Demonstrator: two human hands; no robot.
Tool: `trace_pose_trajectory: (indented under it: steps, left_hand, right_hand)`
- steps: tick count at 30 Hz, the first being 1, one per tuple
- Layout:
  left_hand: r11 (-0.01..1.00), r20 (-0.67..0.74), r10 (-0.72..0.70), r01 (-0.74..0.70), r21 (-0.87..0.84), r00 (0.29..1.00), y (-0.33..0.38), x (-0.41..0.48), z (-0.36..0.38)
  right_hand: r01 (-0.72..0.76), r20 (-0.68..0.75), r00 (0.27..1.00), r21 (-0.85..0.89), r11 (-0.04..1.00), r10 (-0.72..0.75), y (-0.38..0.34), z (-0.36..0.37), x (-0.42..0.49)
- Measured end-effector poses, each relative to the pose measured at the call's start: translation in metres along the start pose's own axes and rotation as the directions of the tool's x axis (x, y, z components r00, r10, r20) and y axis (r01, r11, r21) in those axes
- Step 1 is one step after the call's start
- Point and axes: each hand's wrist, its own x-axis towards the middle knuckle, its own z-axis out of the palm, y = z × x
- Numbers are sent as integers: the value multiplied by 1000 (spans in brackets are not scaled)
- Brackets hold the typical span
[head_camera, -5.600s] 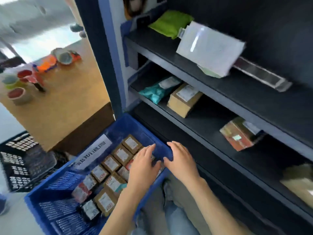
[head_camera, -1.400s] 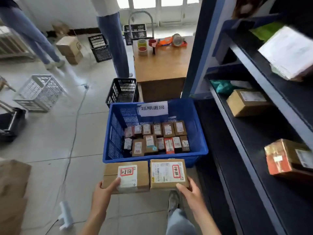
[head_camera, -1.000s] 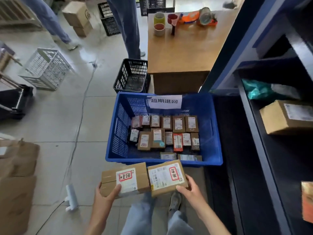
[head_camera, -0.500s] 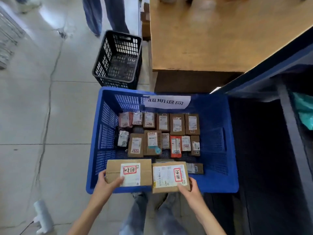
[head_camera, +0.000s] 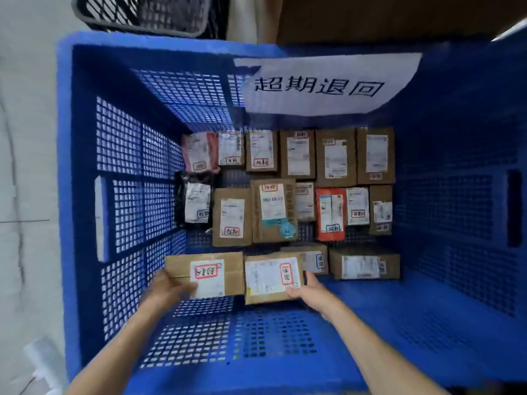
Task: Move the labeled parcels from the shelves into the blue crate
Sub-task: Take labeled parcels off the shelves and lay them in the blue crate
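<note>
The blue crate (head_camera: 119, 212) fills the view, seen from above. Both my arms reach down into it. My left hand (head_camera: 168, 289) grips a brown cardboard parcel (head_camera: 228, 269) with a white label and a red-framed sticker. My right hand (head_camera: 309, 290) grips a second brown parcel (head_camera: 265, 295) with a large white label, pressed side by side against the first. Both parcels are low inside the crate, near its front left. Several labeled parcels (head_camera: 288, 183) lie in rows on the crate floor beyond them.
A white paper sign (head_camera: 319, 84) with black characters hangs on the crate's far wall. A black mesh basket (head_camera: 142, 12) stands behind the crate at top left, a brown wooden panel (head_camera: 385, 15) at top right. Pale floor lies to the left.
Both hands have carried the two parcels from above the crate's near rim down into the crate. My head has leaned in closer over it.
</note>
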Motion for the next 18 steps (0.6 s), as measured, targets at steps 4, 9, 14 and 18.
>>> trace_pose_trajectory:
  steps: [4,9,14,18]
  left_hand:
    - [997,15,-31,29,74,999,-13,52,16]
    - [997,75,-19,24,-71,997,-52,128,36]
    - [984,74,-110,119,-130,991,-83,173,63]
    - [972,-23,-202,197,-124,979,-65,169,75]
  right_hand:
    - [-14,-15,1000,-57,998,13,-6,6,61]
    - [30,-21,999,-207,978,-35,-2,23,119]
    - [61,-35,997,-295,954,-74,11,24,157]
    - [64,-100,989,-396,916,-113,29,35,184]
